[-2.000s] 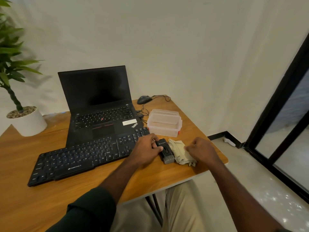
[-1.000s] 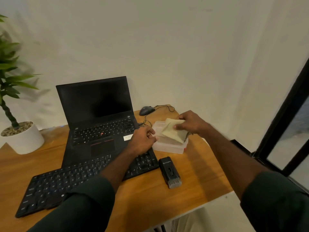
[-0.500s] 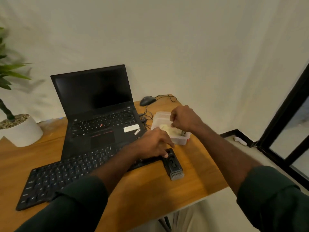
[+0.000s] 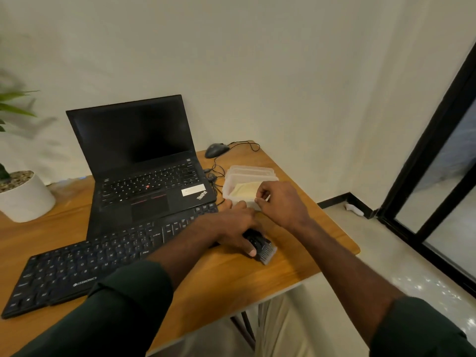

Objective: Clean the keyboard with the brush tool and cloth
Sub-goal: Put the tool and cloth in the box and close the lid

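The brush tool [image 4: 262,249] (beside the keyboard [image 4: 108,256]) is gripped on the surface [image 4: 231,276] by the left hand [image 4: 231,228]. The cloth [image 4: 244,189] lies in the plastic container [image 4: 247,173]; the right hand [image 4: 280,202] fingers seem curled, contents unclear.

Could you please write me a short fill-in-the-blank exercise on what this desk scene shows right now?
1. The cream cloth lies inside the clear plastic ____.
2. The left hand rests on the black ____ tool.
3. The mouse sits on the table to the right of the open ____.
4. The external keyboard lies in ____ of the laptop.

Missing words: container; brush; laptop; front
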### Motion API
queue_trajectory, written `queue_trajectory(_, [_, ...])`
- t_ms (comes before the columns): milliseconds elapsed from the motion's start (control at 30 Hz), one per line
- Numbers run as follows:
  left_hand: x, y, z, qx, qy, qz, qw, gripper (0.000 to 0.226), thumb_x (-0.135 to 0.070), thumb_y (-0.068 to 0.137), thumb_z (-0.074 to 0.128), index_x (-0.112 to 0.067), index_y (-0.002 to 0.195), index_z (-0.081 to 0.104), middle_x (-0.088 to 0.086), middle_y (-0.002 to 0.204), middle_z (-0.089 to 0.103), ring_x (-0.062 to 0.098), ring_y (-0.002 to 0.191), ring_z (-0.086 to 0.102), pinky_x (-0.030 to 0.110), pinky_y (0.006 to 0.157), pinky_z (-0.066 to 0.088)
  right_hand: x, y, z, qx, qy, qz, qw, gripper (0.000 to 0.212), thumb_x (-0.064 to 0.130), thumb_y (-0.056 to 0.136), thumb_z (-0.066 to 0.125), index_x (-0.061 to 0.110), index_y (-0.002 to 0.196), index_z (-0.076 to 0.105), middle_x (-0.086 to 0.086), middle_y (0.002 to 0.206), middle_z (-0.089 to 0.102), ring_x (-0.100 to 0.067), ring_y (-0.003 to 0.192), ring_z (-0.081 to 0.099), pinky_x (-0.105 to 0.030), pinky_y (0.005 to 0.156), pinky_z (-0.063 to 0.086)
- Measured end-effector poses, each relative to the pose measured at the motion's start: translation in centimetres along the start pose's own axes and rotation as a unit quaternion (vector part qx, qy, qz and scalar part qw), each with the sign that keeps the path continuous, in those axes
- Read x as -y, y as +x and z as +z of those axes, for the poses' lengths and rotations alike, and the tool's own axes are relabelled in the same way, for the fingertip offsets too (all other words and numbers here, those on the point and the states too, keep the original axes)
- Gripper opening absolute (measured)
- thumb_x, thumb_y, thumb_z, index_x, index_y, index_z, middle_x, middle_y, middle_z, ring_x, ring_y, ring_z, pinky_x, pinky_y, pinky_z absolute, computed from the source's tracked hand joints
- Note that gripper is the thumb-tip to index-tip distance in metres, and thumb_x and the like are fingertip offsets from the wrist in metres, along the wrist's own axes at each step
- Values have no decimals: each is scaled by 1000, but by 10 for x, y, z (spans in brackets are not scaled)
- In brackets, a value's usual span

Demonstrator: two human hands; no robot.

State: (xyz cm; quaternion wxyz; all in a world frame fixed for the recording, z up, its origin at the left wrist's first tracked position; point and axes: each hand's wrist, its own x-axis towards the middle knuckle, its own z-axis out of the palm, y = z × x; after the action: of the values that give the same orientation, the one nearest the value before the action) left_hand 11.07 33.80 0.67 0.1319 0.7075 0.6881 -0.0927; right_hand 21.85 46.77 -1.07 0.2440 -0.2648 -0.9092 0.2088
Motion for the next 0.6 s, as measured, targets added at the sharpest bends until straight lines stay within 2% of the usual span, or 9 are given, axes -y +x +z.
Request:
queue_trajectory(67, [-6, 0, 8, -16, -14, 0, 1000, 60, -60, 85, 65, -34, 137, 52, 1, 137, 45, 20, 123, 33, 50, 108, 22, -2, -3, -2, -6, 8, 3, 1000, 3, 28, 85, 74, 27, 84, 71, 13, 81, 69, -5, 74, 62, -33, 70, 59])
queue_trajectory(133, [-10, -3, 15, -65, -57, -8, 996, 55, -57, 86, 66, -31, 131, 51, -2, 130, 48, 16, 119, 35, 47, 109, 24, -4, -7, -5, -23, 27, 8, 999, 5, 27, 84, 75, 28, 82, 71, 14, 80, 69, -5, 73, 63, -33, 70, 59])
queue_trajectory(200, [-11, -11, 21, -128, -188, -19, 974, 40, -47, 89, 68, -31, 121, 50, -8, 116, 53, 11, 109, 43, 45, 108, 35, -6, -10, -10, -50, 53, 17, 997, 6, 24, 84, 76, 27, 82, 71, 14, 80, 69, -4, 72, 64, -30, 70, 59])
queue_trajectory(267, [-10, -21, 23, -199, -339, -27, 919, 29, -38, 92, 68, -31, 113, 49, -7, 108, 60, 12, 96, 59, 46, 92, 54, -9, -12, -15, -78, 72, 28, 994, 7, 22, 85, 76, 25, 82, 71, 14, 80, 68, -4, 71, 64, -26, 70, 58])
queue_trajectory(300, [-10, -25, 24, -233, -415, -36, 879, 27, -33, 94, 67, -26, 115, 50, 0, 106, 64, 18, 89, 66, 47, 83, 59, -10, -12, -17, -87, 79, 32, 993, 8, 22, 86, 76, 25, 81, 70, 14, 80, 68, -3, 72, 64, -24, 70, 57])
queue_trajectory(400, [-11, -37, 21, -289, -604, -75, 739, 27, -29, 97, 63, -22, 121, 51, 17, 93, 67, 34, 68, 69, 47, 59, 59, -9, -11, -17, -88, 87, 42, 991, 8, 23, 85, 77, 26, 81, 71, 14, 82, 68, -3, 72, 64, -18, 67, 52])
queue_trajectory(467, [-13, -39, 19, -299, -666, -103, 675, 27, -39, 97, 59, -22, 117, 54, 16, 86, 65, 32, 60, 63, 35, 50, 53, -5, -10, -12, -78, 85, 42, 992, 6, 24, 85, 76, 26, 82, 72, 13, 85, 69, -4, 75, 64, -16, 66, 51])
queue_trajectory(533, [-12, -41, 20, -307, -682, -117, 654, 30, -44, 99, 51, -18, 115, 55, 16, 83, 65, 27, 55, 61, 27, 43, 45, 0, -10, -7, -66, 81, 31, 994, 7, 26, 84, 76, 28, 81, 71, 12, 87, 69, -6, 80, 64, -16, 66, 52])
queue_trajectory(600, [-11, -42, 21, -302, -676, -118, 662, 28, -41, 103, 46, -19, 117, 55, 15, 83, 67, 26, 56, 62, 26, 42, 40, 7, -9, -3, -54, 79, 19, 995, 7, 26, 84, 76, 29, 80, 70, 14, 85, 68, -5, 81, 63, -20, 66, 54])
